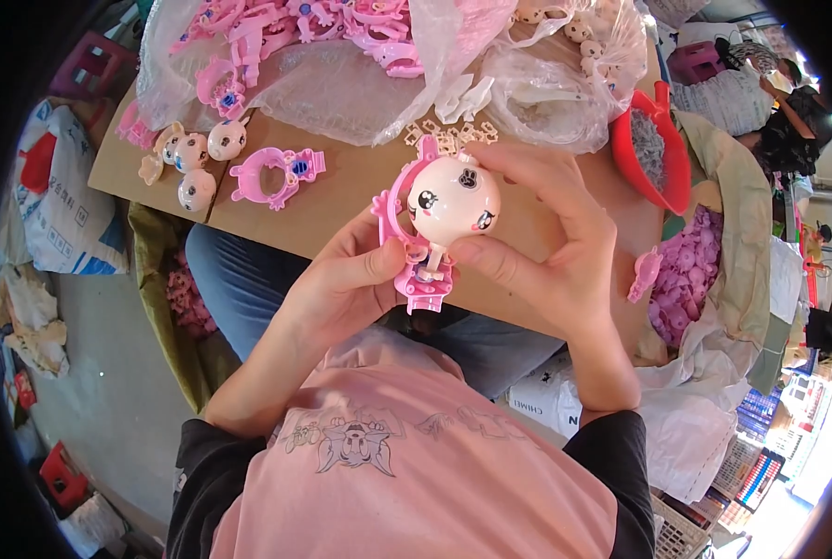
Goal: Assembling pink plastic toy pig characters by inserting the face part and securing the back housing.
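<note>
Over the near edge of the table, my left hand [350, 267] grips a pink plastic toy frame [427, 296] with a curved ring on top. Fingers and thumb of my right hand [551, 238] close round a round cream doll head [448, 210] with painted eyes and a dark paw-like mark. The head sits against the frame's ring; whether it is fixed there I cannot tell. Small cream flat parts [453, 137] lie just beyond my hands. To the left are another pink frame [268, 180] and several loose doll heads [226, 140].
Clear plastic bags [341, 93] cover the far side of the brown tabletop [360, 168], with pink frames and doll heads inside. On the right stands a red scoop [653, 154] of small metallic pieces. Sacks of pink parts [691, 279] flank the table, low on both sides.
</note>
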Action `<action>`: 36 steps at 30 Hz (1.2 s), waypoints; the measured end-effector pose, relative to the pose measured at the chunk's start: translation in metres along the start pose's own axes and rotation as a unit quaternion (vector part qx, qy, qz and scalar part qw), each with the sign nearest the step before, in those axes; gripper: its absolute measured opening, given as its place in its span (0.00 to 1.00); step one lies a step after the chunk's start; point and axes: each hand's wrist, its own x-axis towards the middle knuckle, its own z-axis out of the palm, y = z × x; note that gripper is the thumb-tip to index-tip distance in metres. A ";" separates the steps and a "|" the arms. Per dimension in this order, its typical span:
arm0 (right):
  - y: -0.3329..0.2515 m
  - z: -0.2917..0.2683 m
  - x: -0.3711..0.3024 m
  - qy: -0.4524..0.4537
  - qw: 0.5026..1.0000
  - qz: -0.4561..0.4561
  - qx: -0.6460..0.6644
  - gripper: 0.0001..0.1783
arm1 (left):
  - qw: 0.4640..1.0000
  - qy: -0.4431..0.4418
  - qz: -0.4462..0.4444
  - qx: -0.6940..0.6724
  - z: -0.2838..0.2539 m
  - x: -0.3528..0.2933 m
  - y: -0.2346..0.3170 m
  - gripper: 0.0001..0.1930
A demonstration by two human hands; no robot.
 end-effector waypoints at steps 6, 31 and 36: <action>0.003 0.004 -0.003 0.008 0.999 0.003 0.036 0.29 | 1.000 0.002 0.010 0.001 0.002 -0.001 -0.001 0.28; -0.002 0.000 -0.001 -0.003 1.000 0.017 -0.021 0.26 | 1.000 -0.013 -0.007 -0.005 -0.001 0.002 0.002 0.32; -0.004 -0.001 -0.010 0.001 0.999 -0.038 -0.021 0.27 | 0.998 -0.035 0.017 0.054 -0.004 0.004 0.004 0.38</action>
